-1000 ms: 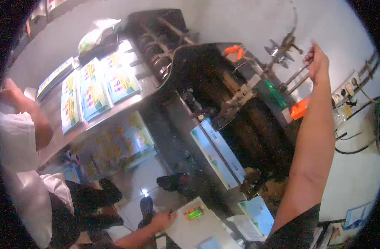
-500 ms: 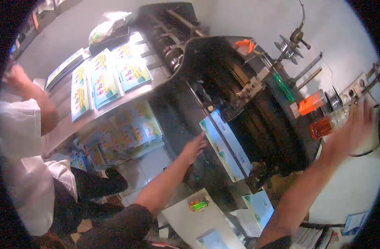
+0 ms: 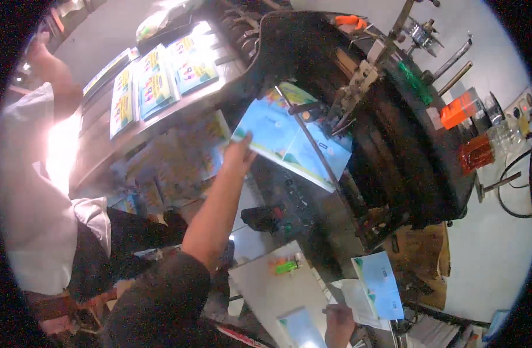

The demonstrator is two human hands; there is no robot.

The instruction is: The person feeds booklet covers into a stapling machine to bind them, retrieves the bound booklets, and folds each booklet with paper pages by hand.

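Note:
My left hand [image 3: 241, 152] grips the left edge of an open blue booklet [image 3: 270, 132], its thumb on top. That booklet lies spread under a thin metal bar [image 3: 312, 142] of a large dark machine [image 3: 388, 151], and part of it is hidden behind the machine's metal head [image 3: 354, 87]. Low in the picture, my right hand [image 3: 339, 326] is beside another blue booklet [image 3: 300, 326] on a pale board [image 3: 266, 284]; its fingers are bent and partly hidden, so contact is unclear. A further open blue booklet [image 3: 379, 284] lies just right of that hand.
Colourful booklets [image 3: 155, 81] lie in rows on a slanted metal table [image 3: 97, 136] at upper left. A person in a white shirt [image 3: 33, 191] stands at left. Lighters [image 3: 286, 265] rest on the board. An orange box [image 3: 460, 109] and a bottle [image 3: 478, 153] stand at right.
My right hand has moved from the upper right down to the board. My left hand, earlier open beside the booklet, now grips it; the booklet is shifted up-left and spread wider.

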